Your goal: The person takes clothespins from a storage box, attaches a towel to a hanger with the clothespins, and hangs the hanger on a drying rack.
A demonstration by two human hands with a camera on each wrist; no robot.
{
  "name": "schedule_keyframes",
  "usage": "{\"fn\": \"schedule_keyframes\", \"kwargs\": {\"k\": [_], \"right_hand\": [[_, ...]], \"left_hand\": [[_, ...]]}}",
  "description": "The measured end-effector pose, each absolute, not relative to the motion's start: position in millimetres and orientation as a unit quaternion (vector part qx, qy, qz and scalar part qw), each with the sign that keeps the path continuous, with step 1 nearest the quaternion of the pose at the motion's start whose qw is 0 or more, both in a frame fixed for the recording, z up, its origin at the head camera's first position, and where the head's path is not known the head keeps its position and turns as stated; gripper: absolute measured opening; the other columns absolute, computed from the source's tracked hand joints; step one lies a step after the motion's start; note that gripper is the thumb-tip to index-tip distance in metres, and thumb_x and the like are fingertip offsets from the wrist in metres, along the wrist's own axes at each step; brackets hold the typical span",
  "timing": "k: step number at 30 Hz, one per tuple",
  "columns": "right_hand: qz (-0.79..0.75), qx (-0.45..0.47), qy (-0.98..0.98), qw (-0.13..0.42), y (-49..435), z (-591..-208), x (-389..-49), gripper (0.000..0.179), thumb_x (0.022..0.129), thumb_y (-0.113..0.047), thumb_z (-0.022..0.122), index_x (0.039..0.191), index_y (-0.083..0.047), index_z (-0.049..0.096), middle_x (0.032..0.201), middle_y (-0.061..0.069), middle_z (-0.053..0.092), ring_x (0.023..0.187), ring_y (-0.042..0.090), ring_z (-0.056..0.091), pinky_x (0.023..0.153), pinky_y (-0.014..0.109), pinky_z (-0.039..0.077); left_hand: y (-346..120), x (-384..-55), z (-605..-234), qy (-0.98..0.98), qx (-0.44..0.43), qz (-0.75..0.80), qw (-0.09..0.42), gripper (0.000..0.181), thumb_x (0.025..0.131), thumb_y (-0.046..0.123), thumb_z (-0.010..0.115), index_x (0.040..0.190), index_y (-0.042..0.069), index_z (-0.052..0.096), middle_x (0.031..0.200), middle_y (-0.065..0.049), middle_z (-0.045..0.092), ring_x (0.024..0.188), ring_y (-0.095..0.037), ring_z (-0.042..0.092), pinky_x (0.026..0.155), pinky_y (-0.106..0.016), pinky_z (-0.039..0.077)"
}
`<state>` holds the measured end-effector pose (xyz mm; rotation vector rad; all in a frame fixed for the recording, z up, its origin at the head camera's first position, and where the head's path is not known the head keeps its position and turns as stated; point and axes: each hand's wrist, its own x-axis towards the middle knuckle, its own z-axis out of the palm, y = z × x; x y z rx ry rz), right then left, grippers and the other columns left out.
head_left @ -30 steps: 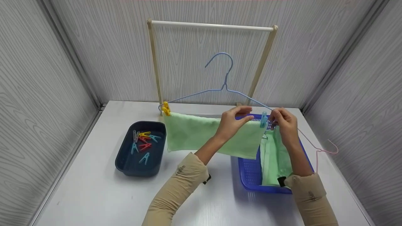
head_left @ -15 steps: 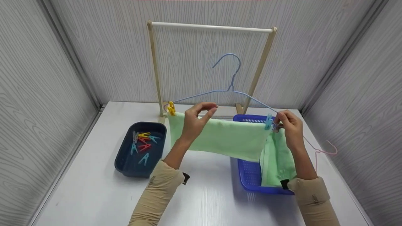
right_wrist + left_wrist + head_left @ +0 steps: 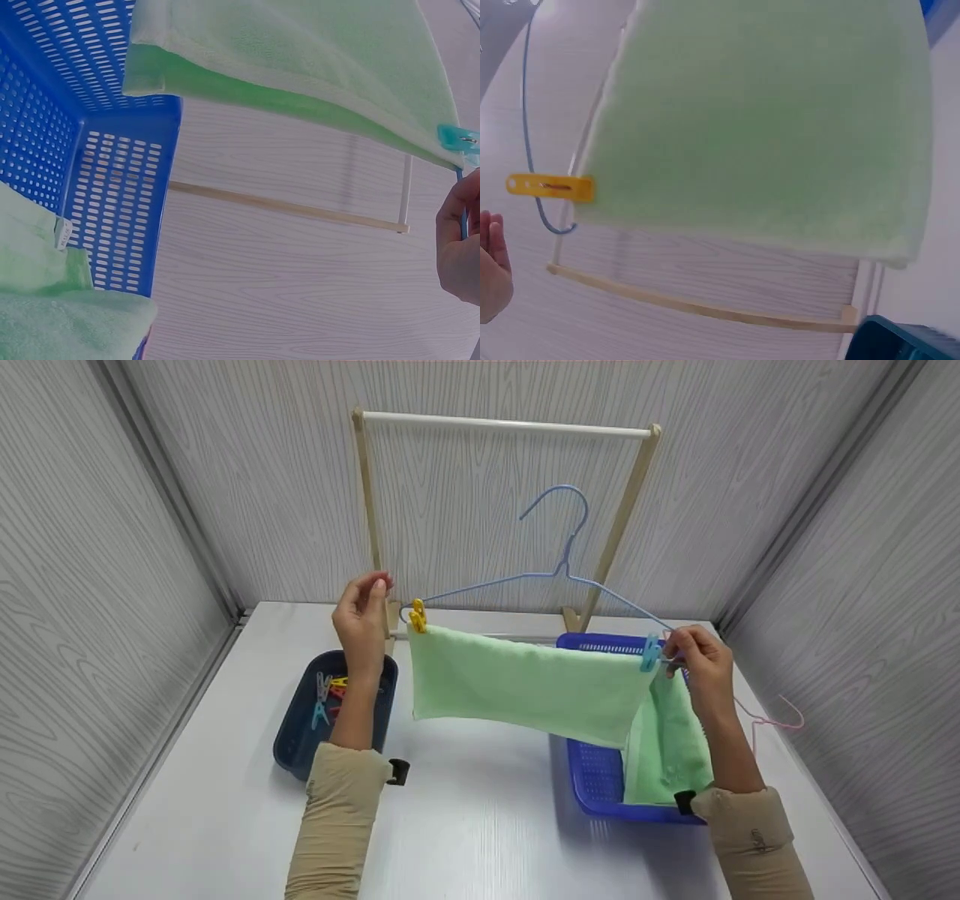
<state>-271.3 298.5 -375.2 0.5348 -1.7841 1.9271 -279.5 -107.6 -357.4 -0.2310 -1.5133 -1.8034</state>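
Note:
My right hand (image 3: 701, 660) grips the right end of a blue wire hanger (image 3: 567, 559), raised above the table with its hook up. From its bottom bar hangs a light green towel (image 3: 525, 682). A yellow clothespin (image 3: 418, 616) clips the towel's left corner, and a light blue clothespin (image 3: 650, 652) clips the right corner beside my fingers. My left hand (image 3: 364, 622) is just left of the hanger's left end, holding nothing. In the left wrist view its fingertips (image 3: 496, 236) stand apart from the yellow clothespin (image 3: 551, 187).
A dark bin (image 3: 289, 735) with several clothespins stands below my left forearm. Folded green towels (image 3: 667, 750) lie in a blue basket (image 3: 592, 802) at the right. A pink hanger (image 3: 784, 724) lies beyond it. Behind is a rack with a white rod (image 3: 502, 424).
My left hand has moved left from near the blue clothespin, past the towel, to beyond the hanger's left end. Hanger, towel and right hand have shifted slightly right.

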Motion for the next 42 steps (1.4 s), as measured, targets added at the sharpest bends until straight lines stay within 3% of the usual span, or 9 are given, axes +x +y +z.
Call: {"fn": "schedule_keyframes", "kwargs": {"k": [5, 9, 16, 27, 33, 38, 42], "right_hand": [[0.700, 0.194, -0.647, 0.233, 298, -375, -271, 0.027, 0.093, -0.006, 0.052, 0.084, 0.019, 0.050, 0.069, 0.013, 0.053, 0.058, 0.017, 0.048, 0.042, 0.022, 0.044], [0.701, 0.185, -0.646, 0.238, 297, -375, -271, 0.028, 0.093, -0.007, 0.052, 0.084, 0.020, 0.049, 0.069, 0.013, 0.053, 0.057, 0.017, 0.048, 0.043, 0.022, 0.043], [0.694, 0.177, -0.654, 0.244, 294, -375, -273, 0.029, 0.093, -0.009, 0.054, 0.084, 0.019, 0.050, 0.068, 0.012, 0.053, 0.057, 0.016, 0.048, 0.042, 0.022, 0.044], [0.688, 0.175, -0.669, 0.218, 289, -373, -268, 0.027, 0.095, -0.012, 0.051, 0.086, 0.013, 0.051, 0.072, 0.011, 0.050, 0.062, 0.017, 0.049, 0.044, 0.023, 0.046], [0.697, 0.188, -0.668, 0.181, 288, -370, -265, 0.021, 0.098, -0.018, 0.047, 0.097, 0.002, 0.052, 0.083, 0.011, 0.050, 0.071, 0.017, 0.052, 0.056, 0.026, 0.051], [0.743, 0.237, -0.608, 0.148, 289, -367, -263, 0.017, 0.098, -0.004, 0.041, 0.103, 0.010, 0.051, 0.088, 0.016, 0.051, 0.081, 0.022, 0.055, 0.071, 0.032, 0.053], [0.723, 0.248, -0.625, 0.162, 290, -364, -263, 0.023, 0.095, -0.001, 0.046, 0.109, 0.016, 0.054, 0.092, 0.019, 0.052, 0.087, 0.025, 0.057, 0.076, 0.034, 0.051]], "left_hand": [[-117, -284, -377, -0.627, -0.054, -0.719, 0.294, 0.023, 0.094, 0.006, 0.051, 0.109, -0.010, 0.058, 0.102, -0.016, 0.060, 0.095, -0.021, 0.057, 0.088, -0.030, 0.045], [-121, -297, -398, -0.611, -0.063, -0.744, 0.262, 0.024, 0.094, 0.009, 0.054, 0.108, -0.009, 0.059, 0.099, -0.016, 0.061, 0.090, -0.023, 0.058, 0.085, -0.032, 0.047], [-120, -308, -414, -0.606, -0.066, -0.745, 0.271, 0.027, 0.090, 0.013, 0.061, 0.107, -0.008, 0.061, 0.099, -0.016, 0.061, 0.088, -0.022, 0.060, 0.082, -0.030, 0.048], [-118, -322, -414, -0.579, 0.008, -0.770, 0.267, 0.025, 0.086, 0.008, 0.065, 0.105, -0.008, 0.062, 0.098, -0.016, 0.061, 0.090, -0.021, 0.060, 0.083, -0.029, 0.048], [-119, -332, -409, -0.564, 0.032, -0.779, 0.271, 0.024, 0.086, 0.005, 0.064, 0.105, -0.010, 0.062, 0.098, -0.017, 0.062, 0.091, -0.021, 0.060, 0.081, -0.028, 0.049], [-120, -341, -403, -0.562, 0.055, -0.783, 0.259, 0.024, 0.087, 0.005, 0.063, 0.107, -0.009, 0.062, 0.100, -0.016, 0.061, 0.093, -0.021, 0.060, 0.081, -0.025, 0.048], [-122, -353, -397, -0.548, 0.070, -0.793, 0.257, 0.024, 0.087, 0.004, 0.062, 0.108, -0.009, 0.061, 0.101, -0.016, 0.061, 0.094, -0.021, 0.059, 0.082, -0.024, 0.048]]}}
